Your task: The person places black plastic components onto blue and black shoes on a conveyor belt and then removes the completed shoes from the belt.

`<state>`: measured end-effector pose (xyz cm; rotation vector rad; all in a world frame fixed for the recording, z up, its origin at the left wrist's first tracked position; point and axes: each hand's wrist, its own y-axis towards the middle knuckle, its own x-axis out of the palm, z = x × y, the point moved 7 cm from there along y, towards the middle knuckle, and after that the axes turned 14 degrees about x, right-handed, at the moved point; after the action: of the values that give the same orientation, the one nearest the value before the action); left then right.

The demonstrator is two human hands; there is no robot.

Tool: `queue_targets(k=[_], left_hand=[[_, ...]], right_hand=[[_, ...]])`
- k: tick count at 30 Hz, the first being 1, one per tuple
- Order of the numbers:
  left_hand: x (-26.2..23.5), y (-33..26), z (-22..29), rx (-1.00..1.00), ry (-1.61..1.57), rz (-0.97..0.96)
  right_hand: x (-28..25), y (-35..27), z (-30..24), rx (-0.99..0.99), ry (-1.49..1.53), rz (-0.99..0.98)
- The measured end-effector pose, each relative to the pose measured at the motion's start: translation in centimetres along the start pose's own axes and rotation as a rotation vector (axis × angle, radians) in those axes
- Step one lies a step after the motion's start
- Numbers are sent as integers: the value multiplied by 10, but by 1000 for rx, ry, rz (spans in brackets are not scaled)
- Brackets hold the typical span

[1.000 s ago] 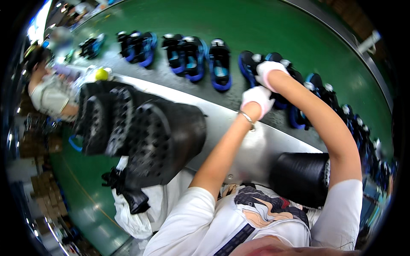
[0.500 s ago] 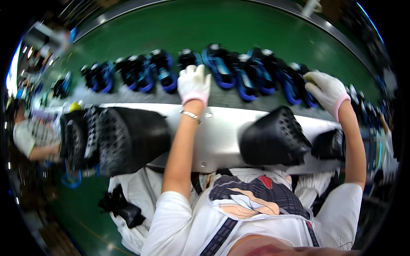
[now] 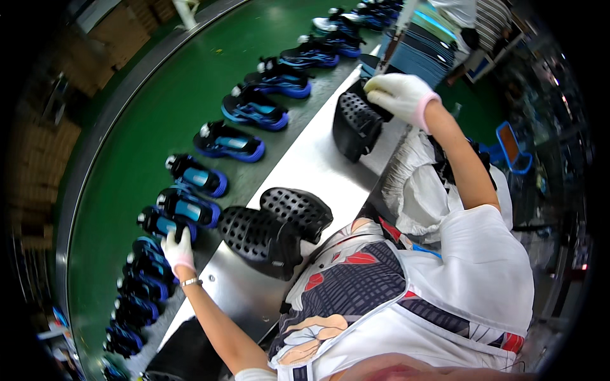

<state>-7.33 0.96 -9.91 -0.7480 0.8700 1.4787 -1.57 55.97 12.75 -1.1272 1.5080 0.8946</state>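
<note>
- While sneakers (image 3: 238, 146) stand already lined up, the left hand (image 3: 176, 251) spreads at one.
- Right hand (image 3: 400, 95) curls beside a black foot-shaped form (image 3: 357, 120), grip unclear.
- Between hands, two more lie unshod.

Shoes (image 3: 230, 141) ran in line from lower left to upper centre, bench (image 3: 308, 166) lay right of them, sole-shaped pieces (image 3: 254, 233) sat on it.

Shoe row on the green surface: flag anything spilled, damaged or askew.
No spill or damage shows. The only mild oddity is uneven spacing: the shoes by the left hand crowd together, while one mid-row shoe stands clear of its neighbours.
</note>
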Motion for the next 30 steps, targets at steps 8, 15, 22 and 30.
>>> queue_targets(k=[8,15,22,30], left_hand=[[24,-3,73,60,-79,8],[34,19,90,34,-80,16],[36,-1,75,136,-119,61],[10,-21,68,181,-274,143]], right_hand=[[59,-16,28,54,-139,-231],[60,-3,27,73,-114,-253],[51,-5,21,-21,-145,-233],[3,-11,4,-43,11,-158]])
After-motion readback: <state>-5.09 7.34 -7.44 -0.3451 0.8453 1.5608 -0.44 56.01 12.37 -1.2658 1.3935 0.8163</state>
